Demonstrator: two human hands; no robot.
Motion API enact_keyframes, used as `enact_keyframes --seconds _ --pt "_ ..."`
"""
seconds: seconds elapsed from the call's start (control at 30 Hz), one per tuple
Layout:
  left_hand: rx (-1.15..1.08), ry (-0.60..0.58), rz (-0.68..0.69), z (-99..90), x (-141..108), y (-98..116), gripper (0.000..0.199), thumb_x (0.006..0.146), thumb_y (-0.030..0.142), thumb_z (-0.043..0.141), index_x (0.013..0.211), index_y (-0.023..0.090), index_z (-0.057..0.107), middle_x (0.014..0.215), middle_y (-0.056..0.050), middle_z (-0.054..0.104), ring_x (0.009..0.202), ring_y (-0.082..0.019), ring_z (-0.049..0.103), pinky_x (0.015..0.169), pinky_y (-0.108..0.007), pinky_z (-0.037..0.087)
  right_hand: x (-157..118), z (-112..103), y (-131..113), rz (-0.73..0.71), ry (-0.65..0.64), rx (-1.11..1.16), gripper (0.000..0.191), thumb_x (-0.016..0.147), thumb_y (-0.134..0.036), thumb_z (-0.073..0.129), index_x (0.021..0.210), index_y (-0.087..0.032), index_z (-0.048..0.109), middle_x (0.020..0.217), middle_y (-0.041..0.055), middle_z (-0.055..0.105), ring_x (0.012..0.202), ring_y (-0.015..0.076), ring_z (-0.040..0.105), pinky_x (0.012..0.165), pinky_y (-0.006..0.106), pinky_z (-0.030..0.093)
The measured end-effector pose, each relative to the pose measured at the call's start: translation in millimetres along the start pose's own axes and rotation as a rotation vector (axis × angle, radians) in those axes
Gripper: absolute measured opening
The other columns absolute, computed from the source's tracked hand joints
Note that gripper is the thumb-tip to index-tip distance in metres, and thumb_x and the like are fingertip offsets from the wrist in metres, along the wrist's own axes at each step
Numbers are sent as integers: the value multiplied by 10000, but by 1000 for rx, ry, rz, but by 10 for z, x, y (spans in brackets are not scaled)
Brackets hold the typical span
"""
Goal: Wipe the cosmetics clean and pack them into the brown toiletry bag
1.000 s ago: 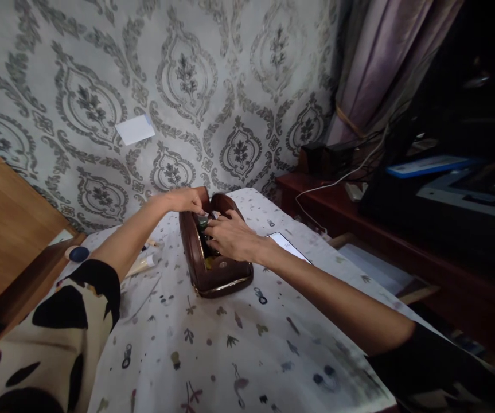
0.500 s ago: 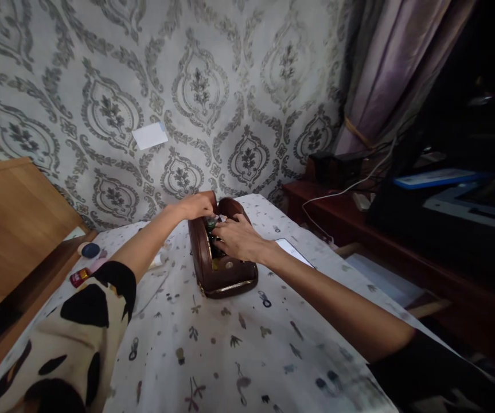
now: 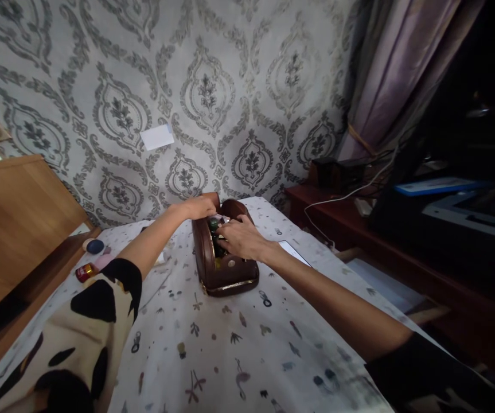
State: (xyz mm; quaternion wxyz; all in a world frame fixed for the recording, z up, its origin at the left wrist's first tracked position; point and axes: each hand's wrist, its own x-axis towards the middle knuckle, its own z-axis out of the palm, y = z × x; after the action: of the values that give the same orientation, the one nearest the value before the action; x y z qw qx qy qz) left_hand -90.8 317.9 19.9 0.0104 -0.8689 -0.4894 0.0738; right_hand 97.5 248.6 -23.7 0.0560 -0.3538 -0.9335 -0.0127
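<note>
A brown leather bag (image 3: pixel 204 261) with a gold zipper stands unzipped on the patterned white sheet. Fingers of my left hand (image 3: pixel 202 207) are closed on the upper far-left rim of the bag. My right hand (image 3: pixel 244 238) reaches into the opening from the right, its fingers bent down among the contents. Whatever these fingertips grip is hidden inside. Small dark and green items (image 3: pixel 214 223) show between the two hands, too small to name. A round snap (image 3: pixel 231 263) is visible at the near side of the opening.
A lit phone (image 3: pixel 293 252) lies right of the bag. On the left are a red-and-gold jar (image 3: pixel 85 272), a round dark-blue-topped item (image 3: pixel 94 246) and a wooden panel (image 3: pixel 23 218). A white cable (image 3: pixel 346 188) crosses the red-brown furniture (image 3: pixel 301 201) at right. Patterned wallpaper stands behind.
The view has shifted slightly, so the scene sits a little farther right. Both hands stay at the bag, with the right hand's fingers slightly changed in position.
</note>
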Motion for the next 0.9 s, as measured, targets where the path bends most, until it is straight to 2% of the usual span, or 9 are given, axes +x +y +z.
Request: enact_keyframes --seconds 0.2,0.43,0.53,0.63,0.7,0.8,0.87,0.9 --pt "7 -10 -24 -24 -40 67 311 907 241 457 773 173 729 759 -14 729 668 -136 590 642 -242 373 12 3 9 -8 -15 -18 251 969 -270 516 1041 -143 720 1158 141 723 1172 303 597 998 432 295" --pt "-21 52 -49 25 -104 81 296 942 303 470 873 175 728 891 -48 749 802 -172 631 723 -245 416 0 8 -9 -11 -14 -35 238 967 -257 530 1050 -130 714 1149 151 723 1176 293 593 1024 428 285" --pt "-43 138 -56 -8 -164 119 291 963 291 448 909 175 709 903 -50 735 818 -182 631 756 -257 431 10 19 -1 -18 7 -36 233 970 -240 521 1033 -129 715 1129 143 728 1175 291 590 1038 423 284" --pt "-64 299 -89 1 -325 210 330 1007 264 353 1077 164 660 1075 -88 704 993 -216 617 888 -300 434 7 12 31 -36 41 -27 254 984 -213 478 1000 -129 717 1101 138 730 1142 270 602 1039 391 298" --pt "-108 491 -122 95 -507 313 357 1029 251 298 1175 153 608 1184 -114 663 1121 -228 575 983 -330 410 -43 6 35 -40 113 5 276 987 -192 452 966 -128 719 1046 136 735 1077 259 620 1009 363 334" --pt "-231 804 -148 396 -879 533 316 1038 266 327 1174 165 593 1155 -111 661 1128 -225 571 994 -342 428 -260 47 -88 -10 353 145 318 995 -189 406 924 -134 711 989 139 726 993 267 619 941 362 399" --pt "-280 849 -132 673 -1162 704 290 1036 273 352 1158 176 597 1111 -111 670 1088 -229 585 962 -361 459 -504 135 -304 -80 474 330 322 1004 -223 394 940 -157 703 1009 132 717 1000 271 611 950 398 422" --pt "-287 830 -110 822 -1302 791 282 1035 271 361 1151 172 599 1073 -114 672 1042 -230 595 934 -368 476 -642 198 -454 -164 455 450 336 1012 -225 378 947 -174 703 1008 119 716 990 261 619 957 412 435"
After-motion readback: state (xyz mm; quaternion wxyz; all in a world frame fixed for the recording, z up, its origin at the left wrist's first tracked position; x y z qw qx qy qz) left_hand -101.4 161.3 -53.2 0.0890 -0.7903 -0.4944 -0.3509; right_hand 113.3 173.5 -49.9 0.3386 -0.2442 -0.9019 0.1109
